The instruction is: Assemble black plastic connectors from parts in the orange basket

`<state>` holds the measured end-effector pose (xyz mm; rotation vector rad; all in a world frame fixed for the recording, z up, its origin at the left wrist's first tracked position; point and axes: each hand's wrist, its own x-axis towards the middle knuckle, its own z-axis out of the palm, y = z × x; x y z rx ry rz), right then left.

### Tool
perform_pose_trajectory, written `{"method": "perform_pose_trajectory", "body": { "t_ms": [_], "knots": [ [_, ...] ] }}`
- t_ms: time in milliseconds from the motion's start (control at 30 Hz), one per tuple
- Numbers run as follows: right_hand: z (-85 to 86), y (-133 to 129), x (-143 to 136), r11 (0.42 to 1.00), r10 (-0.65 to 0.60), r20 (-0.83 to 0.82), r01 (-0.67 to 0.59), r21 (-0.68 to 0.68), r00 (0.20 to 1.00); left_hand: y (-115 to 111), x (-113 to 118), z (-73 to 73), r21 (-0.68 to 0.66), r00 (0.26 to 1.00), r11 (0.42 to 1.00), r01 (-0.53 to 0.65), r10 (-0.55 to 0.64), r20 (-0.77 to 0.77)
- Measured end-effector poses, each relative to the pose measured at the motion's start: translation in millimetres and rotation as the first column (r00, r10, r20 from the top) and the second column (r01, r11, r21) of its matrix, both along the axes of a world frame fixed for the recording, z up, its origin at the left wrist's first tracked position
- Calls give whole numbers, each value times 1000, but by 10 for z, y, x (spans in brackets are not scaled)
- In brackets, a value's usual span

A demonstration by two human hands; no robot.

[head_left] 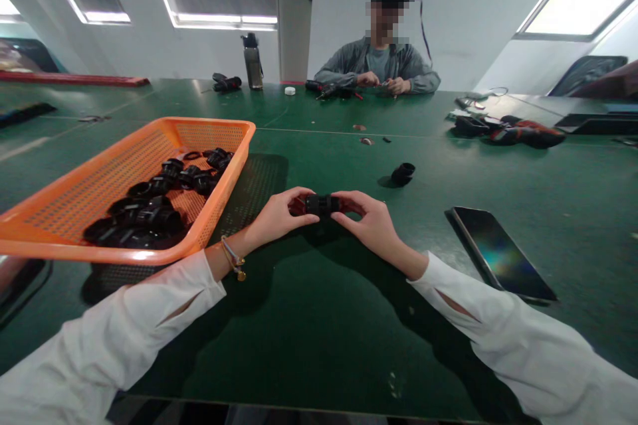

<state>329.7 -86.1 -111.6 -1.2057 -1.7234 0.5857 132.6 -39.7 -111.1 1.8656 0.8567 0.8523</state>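
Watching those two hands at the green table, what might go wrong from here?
The left hand and right hand grip a ribbed black part from its two ends; a slip could drop it, and it might roll.
The right sleeve is close to the phone and could nudge it.
The bracelet sits near the orange basket and might snag on its rim.

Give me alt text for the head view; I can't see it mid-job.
The left hand and right hand hold a black cylindrical part between them over a green table. An orange basket of black pieces sits to the left; a loose black piece and a phone lie to the right. A co-worker sits across the table.
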Motion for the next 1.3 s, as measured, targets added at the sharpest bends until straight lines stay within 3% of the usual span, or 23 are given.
{"method": "perform_pose_trajectory", "body": {
  "t_ms": [233, 567, 1300],
  "knots": [
    [-30, 17, 19, 998, 54, -56, -52, 37, 997, 8, 7, -17, 8, 1000, 1000, -18, 18, -8],
    [-21, 3, 23, 996, 80, -56, -77, 48, 995, 3, 4, 7, -36, 999, 998, 45, -45, -9],
    [25, -5, 6, 992, 31, -25, -33, -121, 999, -20, -2, 24, 54, 997, 998, 24, -20, -80]
  ]
}}
